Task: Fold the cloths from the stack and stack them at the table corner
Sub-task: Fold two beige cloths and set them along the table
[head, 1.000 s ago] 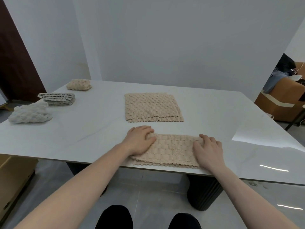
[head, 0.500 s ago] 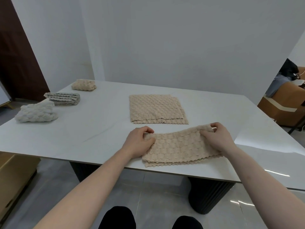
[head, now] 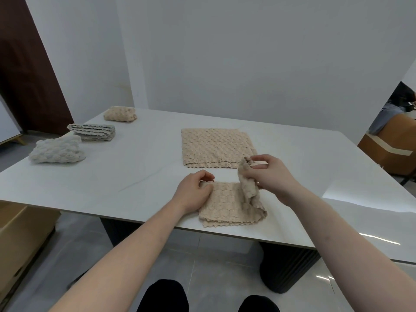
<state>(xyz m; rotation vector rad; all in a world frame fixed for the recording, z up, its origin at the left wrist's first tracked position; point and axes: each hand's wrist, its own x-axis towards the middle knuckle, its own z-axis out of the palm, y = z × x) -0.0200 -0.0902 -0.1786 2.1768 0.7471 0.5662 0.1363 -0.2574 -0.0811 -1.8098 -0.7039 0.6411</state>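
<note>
A beige waffle-textured cloth (head: pixel 227 203) lies folded into a strip near the front edge of the white table (head: pixel 126 176). My left hand (head: pixel 191 190) pinches its left end, keeping it down on the table. My right hand (head: pixel 267 174) pinches the right end and holds it lifted and curled over toward the left. Behind them lies a flat stack of beige cloths (head: pixel 216 147). At the far left corner sit a folded beige cloth (head: pixel 120 114), a folded grey cloth (head: pixel 93 131) and a folded off-white cloth (head: pixel 58 150).
A brown door (head: pixel 24 86) stands at the far left. Cardboard boxes (head: pixel 20 239) sit on the floor left of the table. A dark table pedestal (head: pixel 286 269) stands under the front edge. At the far right are a brown seat (head: pixel 391 145) and a seated person.
My right hand has lifted the cloth's right end off the table and swung it up and leftward. My left hand has stayed on the left end.
</note>
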